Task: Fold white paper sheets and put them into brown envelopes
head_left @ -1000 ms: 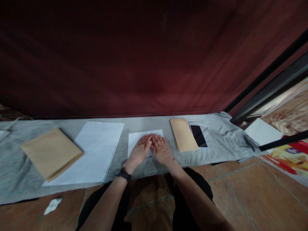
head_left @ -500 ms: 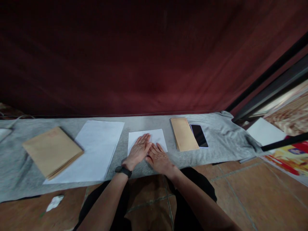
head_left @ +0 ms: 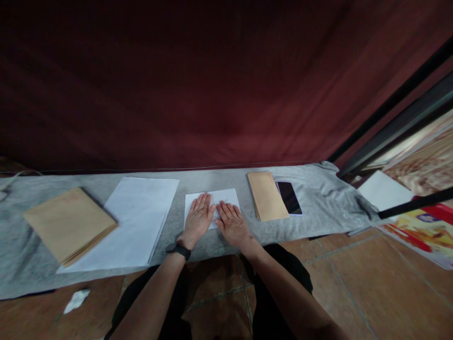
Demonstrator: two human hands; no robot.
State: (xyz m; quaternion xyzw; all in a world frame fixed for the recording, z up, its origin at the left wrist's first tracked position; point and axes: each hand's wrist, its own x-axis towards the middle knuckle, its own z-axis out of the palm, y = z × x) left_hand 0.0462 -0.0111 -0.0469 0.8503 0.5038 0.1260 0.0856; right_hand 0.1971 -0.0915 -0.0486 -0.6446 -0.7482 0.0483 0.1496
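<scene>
- My left hand [head_left: 198, 219] lies flat on the white paper [head_left: 222, 195], fingers stretched out, gripping nothing; a black band [head_left: 179, 250] circles that wrist.
- My right hand [head_left: 231, 226] is just beside it, also open and palm down, its fingers on the paper and its heel over the gray cloth [head_left: 212, 177].
- The paper sits in front of me on the cloth, between the large white sheets [head_left: 145, 217] to my left and the small brown envelopes [head_left: 268, 196] to my right.
- Bigger brown envelopes [head_left: 71, 224] partly overlap those sheets.
- A phone [head_left: 290, 198] lies right beside the small envelopes.
</scene>
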